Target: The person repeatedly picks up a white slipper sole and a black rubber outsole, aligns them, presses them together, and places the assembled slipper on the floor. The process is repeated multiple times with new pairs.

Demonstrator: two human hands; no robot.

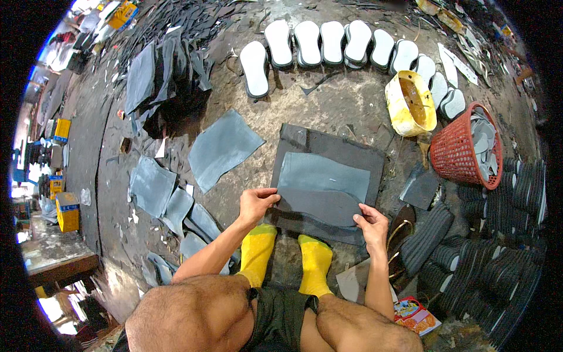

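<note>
A dark, sole-shaped piece (319, 206) lies along the near part of a blue-grey sheet (325, 173), which rests on a black square board (375, 157) on the floor. My left hand (257, 205) pinches the sole piece's left end between thumb and forefinger. At its right end, the thumb and forefinger of my right hand (372, 225) grip the rounded tip. The board's near edge is just beyond my feet, in yellow socks (257, 252). Another blue-grey sheet (224, 148) lies loose to the left of the board.
White-topped soles (307, 44) form an arc at the back. Right of the board stand a yellow cut-open container (404, 114), a red basket (451, 154) of grey scraps and stacks of dark soles (469, 264). Sheet pieces (152, 186) and a dark sheet pile (141, 76) lie left.
</note>
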